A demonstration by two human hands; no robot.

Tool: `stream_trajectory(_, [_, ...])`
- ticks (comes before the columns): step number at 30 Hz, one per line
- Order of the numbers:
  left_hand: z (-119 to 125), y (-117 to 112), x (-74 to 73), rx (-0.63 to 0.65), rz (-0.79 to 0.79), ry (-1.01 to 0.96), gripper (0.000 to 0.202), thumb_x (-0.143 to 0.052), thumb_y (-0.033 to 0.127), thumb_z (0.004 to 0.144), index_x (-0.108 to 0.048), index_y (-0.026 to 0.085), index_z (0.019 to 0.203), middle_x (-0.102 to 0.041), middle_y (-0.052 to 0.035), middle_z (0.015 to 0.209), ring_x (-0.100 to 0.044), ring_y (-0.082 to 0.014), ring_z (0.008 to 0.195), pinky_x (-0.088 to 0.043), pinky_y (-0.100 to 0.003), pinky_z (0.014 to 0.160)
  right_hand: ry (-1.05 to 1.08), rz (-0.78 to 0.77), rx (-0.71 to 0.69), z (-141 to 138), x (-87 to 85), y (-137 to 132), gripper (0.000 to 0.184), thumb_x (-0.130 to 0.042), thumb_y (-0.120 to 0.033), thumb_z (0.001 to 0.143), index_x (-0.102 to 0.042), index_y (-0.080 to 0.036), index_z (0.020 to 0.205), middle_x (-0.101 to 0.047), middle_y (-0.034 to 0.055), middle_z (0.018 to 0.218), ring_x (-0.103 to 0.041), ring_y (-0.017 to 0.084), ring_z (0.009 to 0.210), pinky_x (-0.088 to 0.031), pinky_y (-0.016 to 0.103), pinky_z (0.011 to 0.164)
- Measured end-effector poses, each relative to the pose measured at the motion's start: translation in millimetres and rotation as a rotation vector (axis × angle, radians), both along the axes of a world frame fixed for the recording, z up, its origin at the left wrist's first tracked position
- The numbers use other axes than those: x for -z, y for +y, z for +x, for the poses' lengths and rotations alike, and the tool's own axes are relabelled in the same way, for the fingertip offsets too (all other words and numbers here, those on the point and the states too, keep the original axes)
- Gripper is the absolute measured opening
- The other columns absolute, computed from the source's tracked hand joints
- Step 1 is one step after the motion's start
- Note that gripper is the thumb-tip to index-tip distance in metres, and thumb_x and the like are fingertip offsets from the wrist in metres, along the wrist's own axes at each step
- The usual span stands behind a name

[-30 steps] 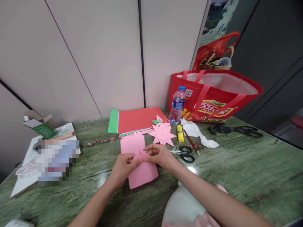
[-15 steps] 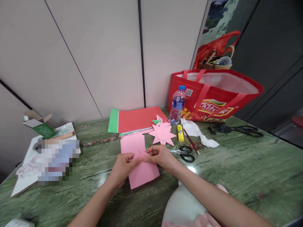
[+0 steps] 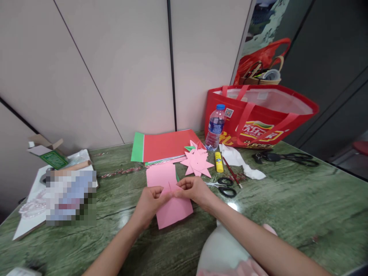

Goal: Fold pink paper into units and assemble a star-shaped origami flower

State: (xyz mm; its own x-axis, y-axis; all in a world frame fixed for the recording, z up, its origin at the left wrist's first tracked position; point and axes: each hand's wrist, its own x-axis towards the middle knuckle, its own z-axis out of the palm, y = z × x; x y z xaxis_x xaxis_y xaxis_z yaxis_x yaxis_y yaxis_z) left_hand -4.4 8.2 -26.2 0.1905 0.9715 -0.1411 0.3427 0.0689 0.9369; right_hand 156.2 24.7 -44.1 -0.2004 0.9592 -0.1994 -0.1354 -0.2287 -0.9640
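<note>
Working on flat, pink, rectangular paper (image 3: pixel 174 215) laid on the green, marble-patterned tabletop (image 3: pixel 115 191), most likely at a folding or creasing step near mid-sheet. Seems to call next for an even press along the crease, with both sides held in line. Pinching the middle of the paper between thumb and curled forefinger of the left hand (image 3: pixel 151 200), and in much the same way with the right hand (image 3: pixel 195 189); too small to tell whether thumb to thumb touching or just apart. Showing a thin dark line just beyond the thumbs, perhaps a slit or a fold edge; cannot tell which. Extending past the fingertips on the far side and out below them on the near side. Bordered beyond by a flat stack of red and green paper sheets (image 3: pixel 169 145), and at far right by a layered pink paper star (image 3: pixel 198 165). Flanked farther right by black-handled metal scissors (image 3: pixel 220 186) and a yellow cylindrical glue stick (image 3: pixel 219 163).
</note>
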Motion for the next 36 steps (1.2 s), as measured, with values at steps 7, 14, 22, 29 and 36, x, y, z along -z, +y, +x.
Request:
stream_trajectory(7, [0.8,0.9,0.8,-0.007,0.006,-0.017,0.044,-0.060,0.043,0.064,-0.026,0.019,0.050,-0.018,0.0075,0.052,-0.015,-0.0054,0.047,-0.011,-0.020,0.041,0.010,-0.016,0.008,-0.4,-0.4,-0.6,0.040,-0.082,-0.023,0.033,-0.062,-0.013,0.066,-0.059,-0.0024,0.057,-0.050,0.008,0.052,-0.040,0.021,0.050])
stream_trajectory(14, [1.8,-0.8,-2.0,-0.003,-0.008,-0.065,0.040,-0.061,0.043,0.064,-0.034,0.017,0.049,-0.024,0.0074,0.050,-0.019,-0.0052,0.046,-0.013,-0.018,0.040,0.041,-0.022,0.003,-0.3,0.6,-0.3,0.040,-0.082,-0.023,0.033,-0.061,-0.013,0.065,-0.058,-0.0032,0.055,-0.050,0.008,0.051,-0.040,0.021,0.050])
stream_trajectory(22, [2.2,0.0,-0.3,-0.019,-0.007,-0.038,0.046,-0.061,0.050,0.061,-0.030,0.018,0.048,-0.022,0.0080,0.050,-0.019,-0.0049,0.045,-0.013,-0.018,0.040,0.041,-0.041,0.012,-0.3,-0.2,-0.5,0.041,-0.082,-0.023,0.031,-0.060,-0.013,0.064,-0.058,-0.0039,0.054,-0.050,0.008,0.051,-0.040,0.021,0.051])
stream_trajectory(29, [1.1,0.2,0.3,0.005,0.014,-0.006,0.041,-0.060,0.046,0.063,-0.035,0.017,0.049,-0.025,0.0070,0.050,-0.021,-0.0052,0.045,-0.015,-0.018,0.040,0.032,0.000,-0.036,-0.1,-1.4,-1.4,0.040,-0.081,-0.029,0.036,-0.060,-0.013,0.066,-0.057,-0.0042,0.056,-0.049,0.008,0.052,-0.039,0.022,0.053])
stream_trajectory(36, [6.0,-3.5,-4.2,0.113,0.050,0.064,0.032,-0.057,0.041,0.064,-0.050,0.013,0.051,-0.034,0.0052,0.049,-0.027,-0.0070,0.047,-0.019,-0.018,0.042,0.050,0.139,-0.157,2.4,-1.7,-1.9,0.027,-0.072,-0.036,0.056,-0.064,-0.015,0.069,-0.060,-0.0022,0.064,-0.049,0.008,0.058,-0.037,0.021,0.056])
